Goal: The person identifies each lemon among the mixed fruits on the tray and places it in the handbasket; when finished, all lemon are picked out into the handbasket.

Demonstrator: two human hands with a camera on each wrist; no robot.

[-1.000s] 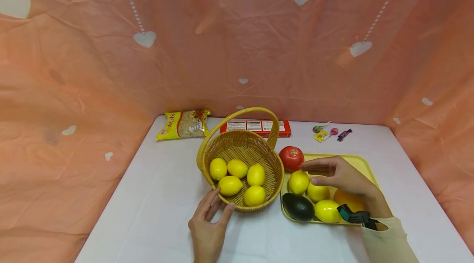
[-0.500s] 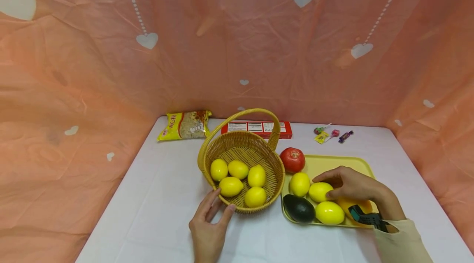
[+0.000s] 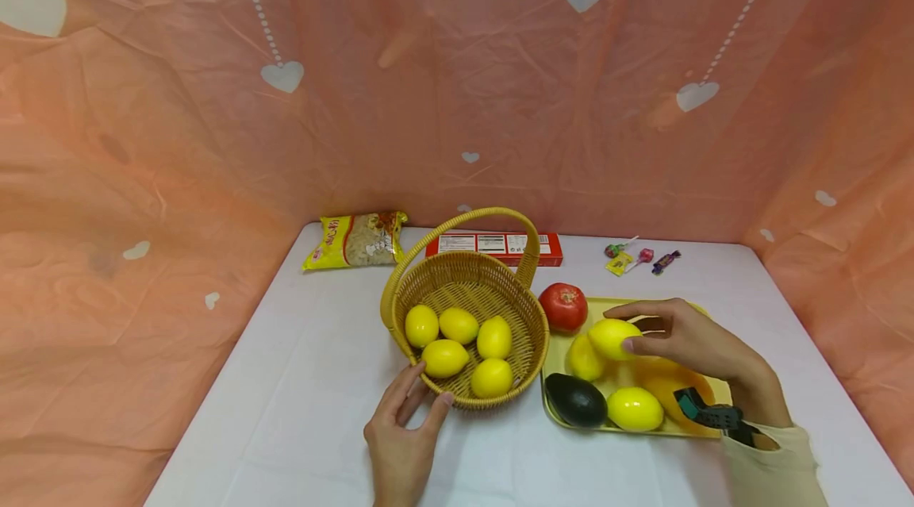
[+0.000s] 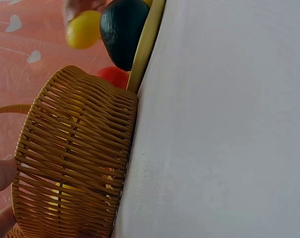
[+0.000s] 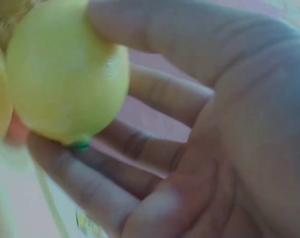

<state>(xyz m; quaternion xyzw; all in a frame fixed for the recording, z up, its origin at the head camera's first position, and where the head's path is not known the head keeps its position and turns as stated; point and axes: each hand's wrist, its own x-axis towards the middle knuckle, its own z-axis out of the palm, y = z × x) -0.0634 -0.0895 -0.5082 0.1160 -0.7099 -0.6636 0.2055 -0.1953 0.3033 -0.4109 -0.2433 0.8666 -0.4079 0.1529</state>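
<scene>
My right hand grips a yellow lemon lifted above the yellow tray; thumb and fingers curl round it in the right wrist view. On the tray lie two more lemons, a dark avocado, a red tomato and an orange fruit. My left hand holds the near rim of the wicker basket, fingertips on its wall. Several lemons lie inside the basket.
A yellow snack bag and a red box lie at the table's back edge, with wrapped candies to their right. A pink heart-print cloth walls the white table on three sides.
My right hand closed on a lemon on the tray and lifted it up and leftward, toward the basket. The left hand and basket stayed still.
</scene>
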